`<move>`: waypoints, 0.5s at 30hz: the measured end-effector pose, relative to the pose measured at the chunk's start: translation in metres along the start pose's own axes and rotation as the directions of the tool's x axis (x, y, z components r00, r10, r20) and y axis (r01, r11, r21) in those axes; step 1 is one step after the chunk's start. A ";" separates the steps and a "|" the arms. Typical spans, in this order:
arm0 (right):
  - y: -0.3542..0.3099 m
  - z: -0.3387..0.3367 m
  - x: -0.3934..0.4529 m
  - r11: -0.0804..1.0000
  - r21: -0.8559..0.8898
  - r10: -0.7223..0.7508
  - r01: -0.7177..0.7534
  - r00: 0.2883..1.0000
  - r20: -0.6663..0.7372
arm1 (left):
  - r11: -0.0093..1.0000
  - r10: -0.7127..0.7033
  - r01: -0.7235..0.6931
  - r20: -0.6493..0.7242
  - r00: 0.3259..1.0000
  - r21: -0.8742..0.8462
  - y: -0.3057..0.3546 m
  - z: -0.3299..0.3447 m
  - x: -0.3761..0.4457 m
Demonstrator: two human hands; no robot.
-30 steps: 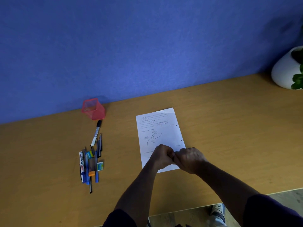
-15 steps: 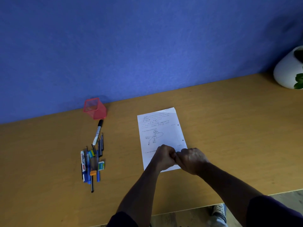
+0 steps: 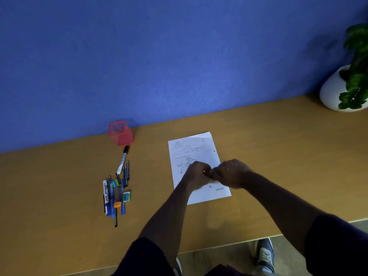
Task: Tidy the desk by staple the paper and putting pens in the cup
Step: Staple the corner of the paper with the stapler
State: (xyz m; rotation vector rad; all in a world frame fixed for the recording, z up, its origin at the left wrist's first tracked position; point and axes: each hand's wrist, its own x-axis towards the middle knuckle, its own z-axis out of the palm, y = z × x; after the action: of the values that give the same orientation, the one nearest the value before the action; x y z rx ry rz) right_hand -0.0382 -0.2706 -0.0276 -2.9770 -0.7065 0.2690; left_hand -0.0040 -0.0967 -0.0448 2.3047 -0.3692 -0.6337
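Since the earlier frame, both fists have lifted off the near end of the sheet toward its middle, uncovering the bottom edge and a printed "RECEIVED" stamp; the plant leaves at the right edge show more fully.

The red mesh cup (image 3: 120, 133) stands at the desk's (image 3: 59, 196) back edge against the blue wall (image 3: 159, 56). Just in front of it a white marker (image 3: 122, 160) lies with its black cap toward 1 o'clock. Below, the pens (image 3: 113, 198) lie bunched, long axes running roughly 12 to 6 o'clock.

The paper (image 3: 196, 150) lies flat mid-desk, long axis from 11 to 5 o'clock, text top away from the person. Above it the left hand (image 3: 197, 173) and right hand (image 3: 232, 172) meet, fingers curled tight; whatever they pinch is hidden.

A white pot (image 3: 332, 90) with a plant (image 3: 356, 56) sits at 2 o'clock.
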 end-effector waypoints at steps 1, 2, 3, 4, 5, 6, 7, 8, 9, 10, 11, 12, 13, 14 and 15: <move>0.005 -0.008 0.003 1.000 0.011 0.006 -0.006 1.000 0.006 | 1.000 0.007 -0.007 -0.027 1.000 -0.009 0.005 -0.006 0.003; 0.010 -0.016 0.007 1.000 0.015 0.011 -0.011 1.000 0.005 | 1.000 0.016 -0.017 -0.057 0.998 -0.018 0.009 -0.012 0.005; 0.016 -0.022 0.011 1.000 0.017 0.021 -0.021 1.000 0.000 | 0.999 0.031 -0.033 -0.089 0.996 -0.021 0.014 -0.017 0.008; 0.020 -0.028 0.014 0.999 0.026 0.038 -0.038 0.999 -0.004 | 0.998 0.052 -0.055 -0.120 0.991 -0.018 0.018 -0.021 0.011; 0.025 -0.032 0.015 0.998 0.042 0.056 -0.055 0.998 -0.008 | 0.997 0.072 -0.075 -0.148 0.986 -0.015 0.023 -0.023 0.014; 0.029 -0.035 0.017 0.996 0.062 0.068 -0.067 0.998 -0.016 | 0.996 0.087 -0.091 -0.174 0.981 -0.015 0.026 -0.024 0.016; 0.034 -0.036 0.017 0.994 0.080 0.078 -0.076 0.997 -0.029 | 0.994 0.101 -0.106 -0.198 0.975 -0.016 0.029 -0.025 0.018; 0.038 -0.037 0.018 0.992 0.093 0.088 -0.084 0.995 -0.041 | 0.992 0.115 -0.122 -0.218 0.969 -0.017 0.031 -0.024 0.021; 0.041 -0.037 0.017 0.990 0.100 0.100 -0.095 0.994 -0.048 | 0.991 0.126 -0.134 -0.228 0.965 -0.017 0.033 -0.023 0.024; 0.044 -0.037 0.017 0.989 0.105 0.113 -0.107 0.992 -0.050 | 0.990 0.131 -0.139 -0.230 0.964 -0.019 0.034 -0.022 0.027; 0.047 -0.036 0.017 0.987 0.114 0.124 -0.118 0.991 -0.051 | 0.990 0.130 -0.138 -0.228 0.965 -0.021 0.036 -0.021 0.029; 0.049 -0.034 0.016 0.983 0.131 0.134 -0.127 0.990 -0.053 | 0.990 0.128 -0.136 -0.224 0.966 -0.024 0.037 -0.019 0.032; 0.051 -0.033 0.015 0.979 0.155 0.144 -0.134 0.988 -0.057 | 0.990 0.129 -0.138 -0.221 0.967 -0.025 0.039 -0.018 0.034; 0.053 -0.030 0.014 0.974 0.179 0.154 -0.139 0.986 -0.068 | 0.989 0.134 -0.143 -0.221 0.966 -0.024 0.040 -0.016 0.036; 0.054 -0.027 0.012 0.969 0.200 0.162 -0.142 0.983 -0.086 | 0.989 0.139 -0.147 -0.225 0.965 -0.022 0.041 -0.015 0.039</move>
State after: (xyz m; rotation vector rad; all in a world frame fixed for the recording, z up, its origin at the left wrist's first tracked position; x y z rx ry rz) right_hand 0.0013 -0.3145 -0.0085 -2.8376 -0.4156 0.1807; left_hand 0.0330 -0.1345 -0.0195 2.2591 -0.4082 -0.3043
